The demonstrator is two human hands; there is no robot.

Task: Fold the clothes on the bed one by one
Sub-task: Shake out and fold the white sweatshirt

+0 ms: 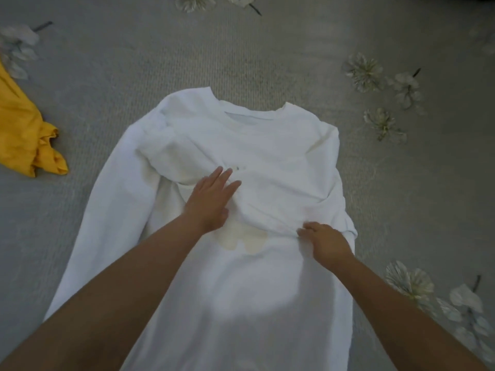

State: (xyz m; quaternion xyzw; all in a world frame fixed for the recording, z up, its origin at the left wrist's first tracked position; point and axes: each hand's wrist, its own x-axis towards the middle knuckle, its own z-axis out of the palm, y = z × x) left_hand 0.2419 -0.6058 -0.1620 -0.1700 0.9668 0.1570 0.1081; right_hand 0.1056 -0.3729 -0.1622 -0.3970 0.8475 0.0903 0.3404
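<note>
1. While the white sweatshirt (267, 145) is lying spread on the grey bedspread (134, 62), the left hand (211, 199) is pressing flat, fingers straight, on its folded sleeve.
2. The right hand (325, 241) is pinching the sleeve fabric.
3. A yellow garment (24, 135) is lying far left.

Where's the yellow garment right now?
In the head view, the yellow garment lies crumpled at the far left edge on the grey bedspread, apart from the white sweatshirt and just off its left-hand sleeve.
</note>
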